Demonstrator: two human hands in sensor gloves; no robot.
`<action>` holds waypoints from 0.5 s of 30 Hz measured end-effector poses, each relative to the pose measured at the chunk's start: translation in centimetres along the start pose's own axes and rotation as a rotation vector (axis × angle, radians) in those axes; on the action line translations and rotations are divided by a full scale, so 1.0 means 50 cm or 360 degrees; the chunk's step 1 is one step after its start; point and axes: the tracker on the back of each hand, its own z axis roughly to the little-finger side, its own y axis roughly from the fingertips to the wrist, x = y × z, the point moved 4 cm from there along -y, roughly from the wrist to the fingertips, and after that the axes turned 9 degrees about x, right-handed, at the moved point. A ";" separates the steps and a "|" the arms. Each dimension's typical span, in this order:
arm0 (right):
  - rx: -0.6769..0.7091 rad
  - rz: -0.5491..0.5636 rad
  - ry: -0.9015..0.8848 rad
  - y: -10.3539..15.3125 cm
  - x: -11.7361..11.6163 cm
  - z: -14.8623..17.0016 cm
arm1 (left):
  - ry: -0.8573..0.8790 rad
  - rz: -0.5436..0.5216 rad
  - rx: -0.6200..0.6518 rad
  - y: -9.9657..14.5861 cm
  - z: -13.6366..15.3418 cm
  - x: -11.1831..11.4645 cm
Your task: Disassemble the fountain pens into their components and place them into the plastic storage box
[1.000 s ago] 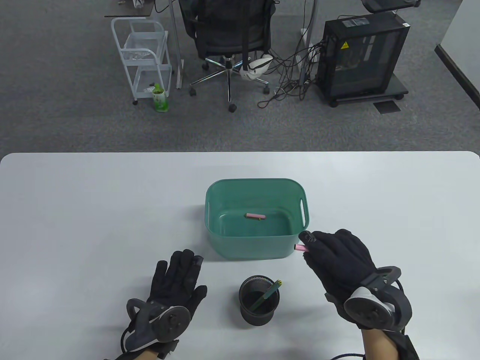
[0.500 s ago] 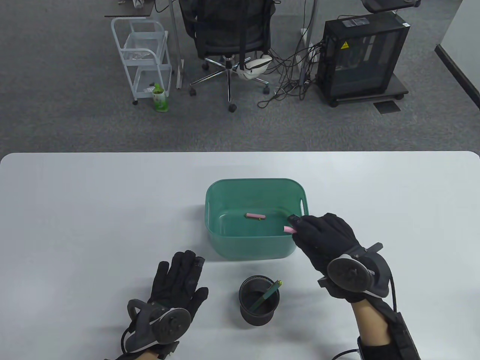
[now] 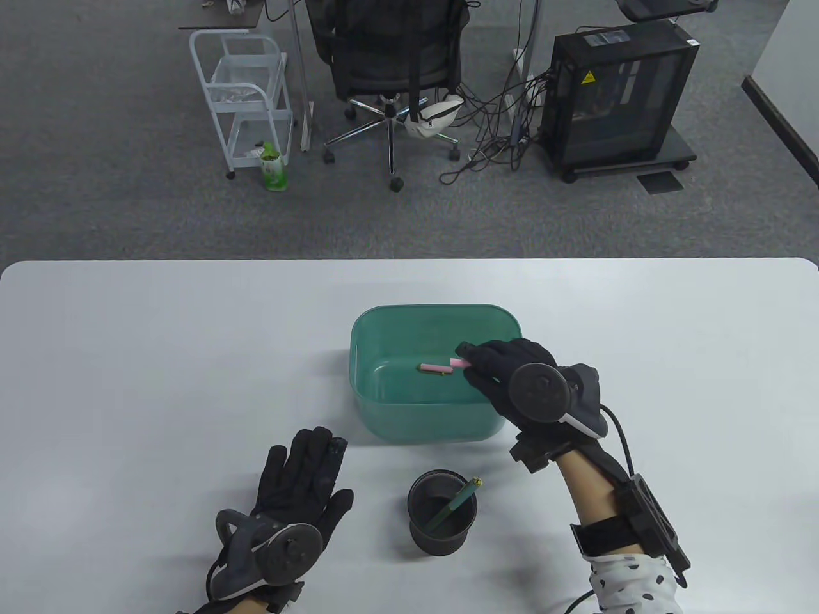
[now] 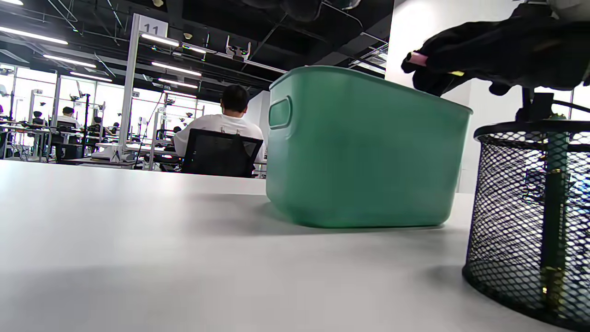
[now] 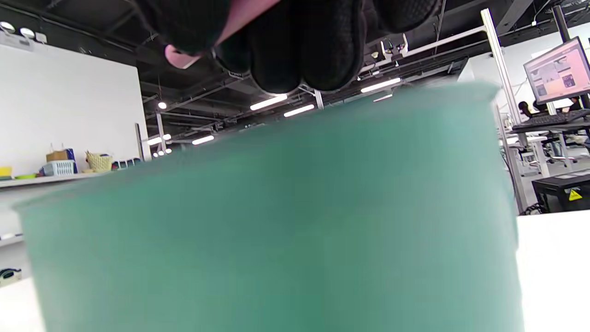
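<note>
The right hand [image 3: 512, 374] in its black sensor glove reaches over the green plastic storage box [image 3: 384, 419] from the near right, fingers curled round a short pink pen part [image 3: 458, 362] whose end protrudes to the left, above the box interior. In the left wrist view the same part shows between the fingertips, held above the box rim. A second pink pen piece with a dark tip [image 3: 436, 368] lies on the box floor, just left of the held part. The left hand [image 3: 301, 473] lies flat on the white table [image 3: 128, 358] at the near left, fingers extended, grasping nothing. A black wire-mesh pen cup [image 3: 443, 515] stands in front of the box, between the two hands, and contains one green fountain pen [image 3: 455, 503] leaning to the right.
</note>
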 end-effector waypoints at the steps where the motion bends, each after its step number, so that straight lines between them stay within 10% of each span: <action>1: -0.0007 -0.0018 0.0009 -0.003 -0.006 0.001 | 0.0001 -0.0001 0.0001 0.000 0.000 0.000; 15: -0.0002 -0.0130 0.0057 -0.015 -0.054 -0.002 | -0.0003 0.0004 0.0012 0.001 -0.001 0.000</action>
